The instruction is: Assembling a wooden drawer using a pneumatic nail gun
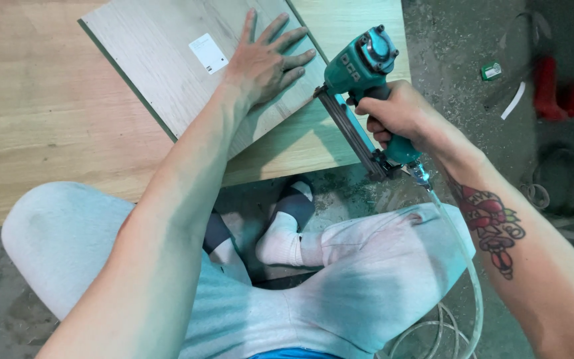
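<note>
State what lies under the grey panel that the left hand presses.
Under the grey panel, held flat by the left hand, lies a light wooden board; the covered part is hidden.

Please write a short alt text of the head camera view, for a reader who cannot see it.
A seated person's right hand grips a teal pneumatic nail gun at the edge of a grey wood-grain panel, which the left hand presses flat on a light wooden board. A clear air hose runs down from the gun.
</note>
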